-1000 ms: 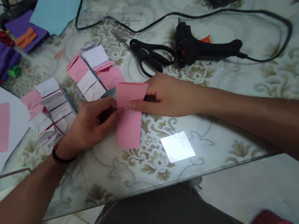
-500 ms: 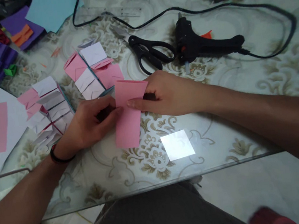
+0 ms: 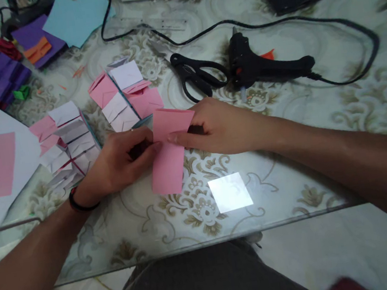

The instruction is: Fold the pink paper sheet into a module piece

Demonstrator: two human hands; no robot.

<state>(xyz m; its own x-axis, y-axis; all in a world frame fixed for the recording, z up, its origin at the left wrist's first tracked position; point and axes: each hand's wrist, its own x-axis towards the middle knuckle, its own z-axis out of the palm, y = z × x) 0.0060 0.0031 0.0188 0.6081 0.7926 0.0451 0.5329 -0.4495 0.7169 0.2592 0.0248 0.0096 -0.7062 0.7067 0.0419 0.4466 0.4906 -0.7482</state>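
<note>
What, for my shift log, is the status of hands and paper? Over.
Left hand, right hand pinching folded pink paper. Scissors, hot glue gun beyond right hand. Apparently not blocking.

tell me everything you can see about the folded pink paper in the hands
The folded pink paper is a plain, matte, narrow strip, longer than it is wide. Layers show at its far end, where the fold stands slightly open. It slants a little, its near end further left, over the patterned table; whether it touches the surface is unclear. The left hand pinches its left edge, and the right hand grips its right side, thumb across the face.
</note>
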